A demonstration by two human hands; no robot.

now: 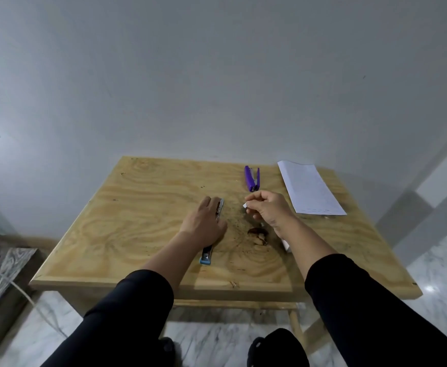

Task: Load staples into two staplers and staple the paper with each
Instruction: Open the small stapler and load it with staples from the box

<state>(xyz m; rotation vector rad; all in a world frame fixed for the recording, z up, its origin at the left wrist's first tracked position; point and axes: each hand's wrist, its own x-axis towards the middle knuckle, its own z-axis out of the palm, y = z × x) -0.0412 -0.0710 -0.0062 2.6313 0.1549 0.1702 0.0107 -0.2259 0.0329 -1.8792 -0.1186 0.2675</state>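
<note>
Head-worn view, angled down over table (143,229), wall behind

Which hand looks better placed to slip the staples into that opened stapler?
The right hand: it already pinches a small white strip beside the blue stapler, which the left hand presses flat on the table.

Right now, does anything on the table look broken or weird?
Yes. The table has a dark, chipped-looking knot in the wood, near the right hand. The blue stapler under the left hand lies flipped open, but that fits loading staples. The purple stapler and paper look fine.
</note>
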